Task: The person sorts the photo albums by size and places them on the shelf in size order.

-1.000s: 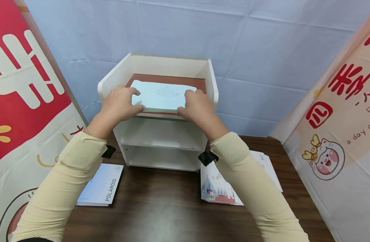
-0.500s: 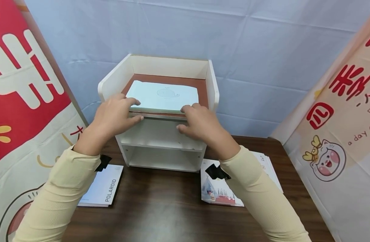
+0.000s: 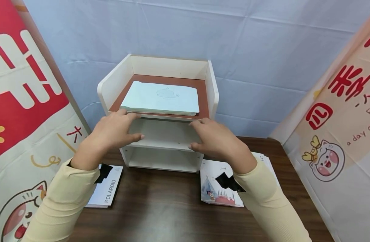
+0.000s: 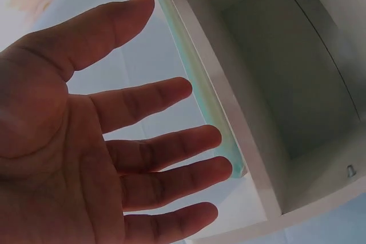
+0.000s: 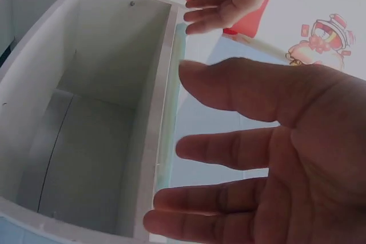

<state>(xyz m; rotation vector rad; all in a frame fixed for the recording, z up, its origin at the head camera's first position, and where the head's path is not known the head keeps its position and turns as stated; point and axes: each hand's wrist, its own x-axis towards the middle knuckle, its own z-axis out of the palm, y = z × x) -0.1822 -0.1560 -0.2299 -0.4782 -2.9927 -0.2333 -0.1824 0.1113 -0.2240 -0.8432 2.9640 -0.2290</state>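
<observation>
On the brown top board of a small white shelf unit lies a pale blue-white book or pad with a whale drawn on its cover. Its front edge runs close to the board's front edge. My left hand hovers before the unit's left front, fingers spread and holding nothing. Across from it, my right hand is likewise spread, near the right front. Both wrist views show bare palms, the left and the right, with the pad's greenish edge beyond the fingers.
Two lower compartments of the unit face me. A book marked POLAROID lies left on the dark wooden table. Printed booklets lie to the right, partly under my right forearm. Cloth banners hang on both sides.
Both hands have let go of the pad's sides and drawn back and down toward me, moving apart. The pad stays on the top board.
</observation>
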